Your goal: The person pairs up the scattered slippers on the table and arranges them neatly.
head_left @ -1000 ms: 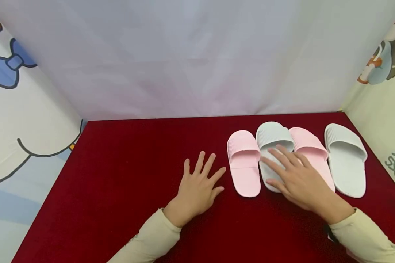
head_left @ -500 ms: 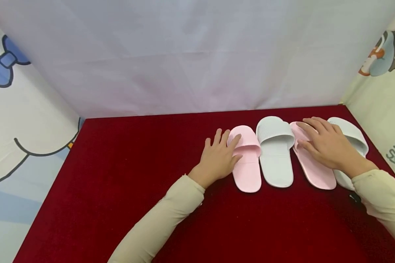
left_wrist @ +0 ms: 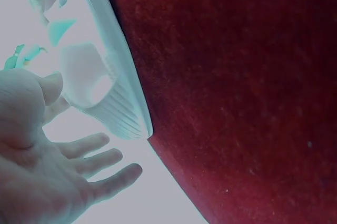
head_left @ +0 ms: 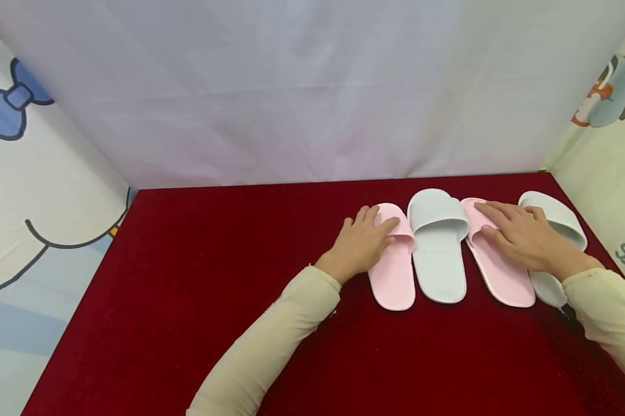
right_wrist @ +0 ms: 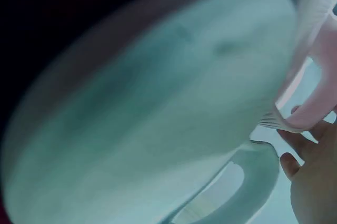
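Note:
Four slide slippers lie side by side, toes toward the back wall. My left hand reaches over the strap of the leftmost pink slipper. In the left wrist view its fingers spread loosely beside a slipper's ribbed strap. My right hand lies over the other pink slipper, fingertips right at its strap and thumb by the strap's opening. Between the pink ones sits a white slipper. The far-right white slipper is partly hidden by my right hand and forearm.
Dark red cloth covers the table, its wide left part bare. A pale curtain stands behind the back edge. Printed cartoon panels flank the left side and right side.
My left hand has moved right and forward to the leftmost pink slipper. My right hand has shifted right from the middle white slipper to the other pink one. The slippers keep their places.

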Available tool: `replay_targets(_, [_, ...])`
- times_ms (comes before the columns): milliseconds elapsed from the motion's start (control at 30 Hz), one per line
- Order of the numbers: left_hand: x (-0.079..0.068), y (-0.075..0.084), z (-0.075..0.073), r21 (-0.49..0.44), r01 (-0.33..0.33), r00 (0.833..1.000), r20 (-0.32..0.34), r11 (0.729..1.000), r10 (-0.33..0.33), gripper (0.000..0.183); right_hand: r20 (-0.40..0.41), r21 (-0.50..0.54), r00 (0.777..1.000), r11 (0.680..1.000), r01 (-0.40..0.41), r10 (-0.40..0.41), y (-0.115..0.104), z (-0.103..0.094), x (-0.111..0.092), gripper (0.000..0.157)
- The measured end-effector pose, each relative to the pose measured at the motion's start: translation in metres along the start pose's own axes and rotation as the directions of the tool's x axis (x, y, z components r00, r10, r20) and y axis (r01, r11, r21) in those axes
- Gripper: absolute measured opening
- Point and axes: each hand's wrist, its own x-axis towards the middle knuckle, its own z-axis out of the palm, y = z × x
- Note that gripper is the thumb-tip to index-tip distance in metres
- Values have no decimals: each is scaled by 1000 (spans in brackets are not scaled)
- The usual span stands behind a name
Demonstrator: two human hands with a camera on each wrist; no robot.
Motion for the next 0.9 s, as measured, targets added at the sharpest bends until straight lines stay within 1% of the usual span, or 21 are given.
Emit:
replay_targets(133, [3,-1,3,-42,-25,999,-21,999,25,41,-1,19,1000,1000,11,-11,3,4,-2,52])
replay_targets(300, [4,-1,5,-122,-25,999,-23,992,22,44,-14,40,1000,999,26,-26,3,6,-6,51])
replay_targets(500, [0,1,5,-162,-23,1000,-11,986,21,48,-31,40,999,999,36,-35,-1,5,-16,52])
replay_targets(700, [-7,2,5,-160,-44,999,-20,986,41,48,-65,36,996,997,67,-64,-6,7,-28,53])
replay_targets(900, [-15,4,5,-126,-50,998,-31,991,47,46,-64,47,995,996,79,-75,-10,8,-38,54])
